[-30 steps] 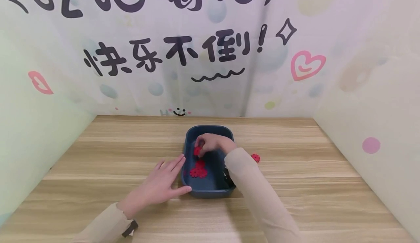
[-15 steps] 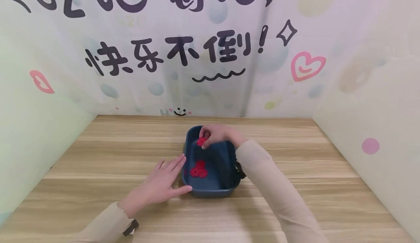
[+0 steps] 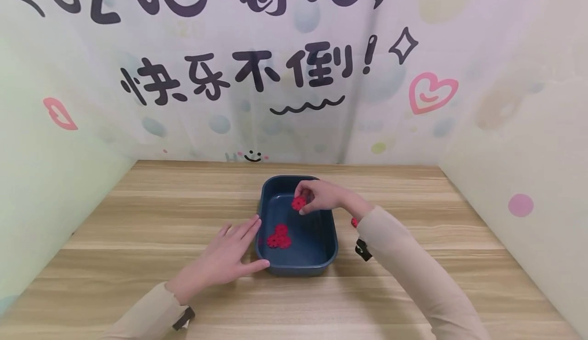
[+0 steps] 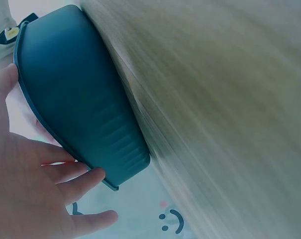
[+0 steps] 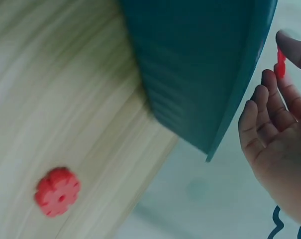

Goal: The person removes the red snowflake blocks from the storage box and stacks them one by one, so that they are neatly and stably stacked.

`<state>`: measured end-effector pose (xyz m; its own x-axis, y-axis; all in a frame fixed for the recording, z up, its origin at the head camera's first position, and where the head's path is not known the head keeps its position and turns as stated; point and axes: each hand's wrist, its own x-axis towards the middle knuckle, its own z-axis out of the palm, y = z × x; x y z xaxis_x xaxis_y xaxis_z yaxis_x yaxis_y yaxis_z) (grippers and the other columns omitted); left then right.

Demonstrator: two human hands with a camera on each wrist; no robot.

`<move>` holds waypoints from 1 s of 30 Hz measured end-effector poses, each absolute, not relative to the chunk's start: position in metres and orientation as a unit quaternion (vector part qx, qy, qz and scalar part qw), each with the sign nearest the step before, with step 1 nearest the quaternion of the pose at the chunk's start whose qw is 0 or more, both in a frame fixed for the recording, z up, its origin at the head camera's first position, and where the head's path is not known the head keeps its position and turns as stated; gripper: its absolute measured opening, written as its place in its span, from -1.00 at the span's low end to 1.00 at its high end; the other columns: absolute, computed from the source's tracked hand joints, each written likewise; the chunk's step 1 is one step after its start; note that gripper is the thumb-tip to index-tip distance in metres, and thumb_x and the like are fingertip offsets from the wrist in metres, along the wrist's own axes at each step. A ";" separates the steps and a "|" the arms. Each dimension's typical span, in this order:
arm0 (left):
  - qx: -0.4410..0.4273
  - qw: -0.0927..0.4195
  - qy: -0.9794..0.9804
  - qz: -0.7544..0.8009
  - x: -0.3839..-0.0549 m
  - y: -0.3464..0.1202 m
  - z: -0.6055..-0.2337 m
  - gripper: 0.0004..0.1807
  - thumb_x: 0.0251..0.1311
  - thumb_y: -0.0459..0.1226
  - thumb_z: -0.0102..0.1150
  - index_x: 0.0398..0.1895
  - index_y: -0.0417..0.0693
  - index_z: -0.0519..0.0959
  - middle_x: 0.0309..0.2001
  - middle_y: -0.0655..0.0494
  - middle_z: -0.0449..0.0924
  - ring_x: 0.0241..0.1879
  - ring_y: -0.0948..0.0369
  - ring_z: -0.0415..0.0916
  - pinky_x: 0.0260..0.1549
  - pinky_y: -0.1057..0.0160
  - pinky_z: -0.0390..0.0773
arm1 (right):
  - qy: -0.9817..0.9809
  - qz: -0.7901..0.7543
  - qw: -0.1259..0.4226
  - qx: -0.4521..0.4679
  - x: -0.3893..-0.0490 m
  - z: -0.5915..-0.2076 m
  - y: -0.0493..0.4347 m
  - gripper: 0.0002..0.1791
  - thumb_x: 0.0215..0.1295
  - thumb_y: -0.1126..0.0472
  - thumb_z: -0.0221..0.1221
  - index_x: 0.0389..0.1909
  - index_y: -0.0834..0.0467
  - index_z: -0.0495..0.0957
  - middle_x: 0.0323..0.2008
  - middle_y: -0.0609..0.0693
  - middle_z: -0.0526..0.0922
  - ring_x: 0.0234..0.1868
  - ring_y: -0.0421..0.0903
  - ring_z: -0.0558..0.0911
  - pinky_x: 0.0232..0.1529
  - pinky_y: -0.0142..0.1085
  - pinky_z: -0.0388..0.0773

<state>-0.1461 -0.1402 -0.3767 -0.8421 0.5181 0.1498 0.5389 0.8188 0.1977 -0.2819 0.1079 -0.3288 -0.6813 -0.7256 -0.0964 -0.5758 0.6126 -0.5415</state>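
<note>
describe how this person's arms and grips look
The left sleeve and right sleeve are long, plain and cream. A small black piece shows at each cuff, details unclear. The left grip and right grip wear no gloves.

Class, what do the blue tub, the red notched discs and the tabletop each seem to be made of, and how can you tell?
Blue tub: probably moulded plastic with a soft sheen, judging by its rounded corners and lipped rim.
Red notched discs: likely plastic, fairly matt, given even colour and regular slots.
Tabletop: wood or wood-look laminate, low-gloss; the streaked grain fits both.
</note>
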 end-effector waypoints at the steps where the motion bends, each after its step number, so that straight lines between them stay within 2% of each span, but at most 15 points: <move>1: -0.277 0.044 -0.953 -0.116 -0.146 -0.140 -0.377 -0.03 0.00 0.34 -0.19 0.29 -0.22 0.11 0.30 -0.03 0.05 0.21 0.08 0.08 0.09 -0.13 0.03 | 0.883 -0.244 0.149 -0.373 -0.281 -0.330 0.112 -0.63 -0.03 0.14 0.30 -0.20 0.10 0.40 -0.42 -0.12 0.49 -0.45 -0.15 0.43 -0.38 -0.33 0.40; 6: -0.280 0.046 -0.952 -0.118 -0.146 -0.140 -0.377 -0.03 0.00 0.34 -0.20 0.28 -0.24 0.12 0.29 -0.06 0.06 0.21 0.06 0.09 0.09 -0.14 0.02 | 0.873 -0.267 0.111 -0.393 -0.277 -0.332 0.131 -0.62 -0.02 0.15 0.30 -0.18 0.12 0.40 -0.40 -0.11 0.47 -0.40 -0.15 0.42 -0.34 -0.32 0.40; 13: -0.285 0.056 -0.950 -0.117 -0.146 -0.140 -0.378 -0.02 0.02 0.35 -0.24 0.27 -0.27 0.14 0.28 -0.07 0.07 0.20 0.05 0.11 0.08 -0.15 0.03 | 0.869 -0.311 0.072 -0.377 -0.267 -0.332 0.159 -0.64 -0.01 0.16 0.29 -0.18 0.09 0.41 -0.34 -0.11 0.45 -0.29 -0.07 0.42 -0.36 -0.28 0.41; 20: -0.285 0.057 -0.949 -0.121 -0.147 -0.140 -0.378 -0.03 0.01 0.33 -0.19 0.26 -0.28 0.14 0.28 -0.08 0.08 0.19 0.05 0.12 0.07 -0.14 0.05 | 0.857 -0.358 0.047 -0.367 -0.245 -0.321 0.181 -0.66 -0.04 0.40 0.26 -0.21 0.32 0.41 -0.29 0.10 0.46 -0.27 0.14 0.39 -0.37 -0.10 0.41; 30: -0.281 0.056 -0.951 -0.120 -0.147 -0.140 -0.379 -0.05 0.01 0.29 -0.10 0.27 -0.25 0.14 0.29 -0.06 0.07 0.20 0.06 0.11 0.08 -0.13 0.05 | 0.869 -0.368 0.033 -0.328 -0.254 -0.364 0.233 -0.65 -0.03 0.24 0.30 -0.21 0.17 0.43 -0.26 -0.03 0.46 -0.25 0.05 0.41 -0.38 -0.24 0.45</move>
<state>-0.1472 -0.1395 -0.3794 -0.8363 0.5202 0.1735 0.5470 0.8135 0.1976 -0.2539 0.2329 -0.3636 -0.7832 -0.5940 0.1839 -0.5452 0.5138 -0.6624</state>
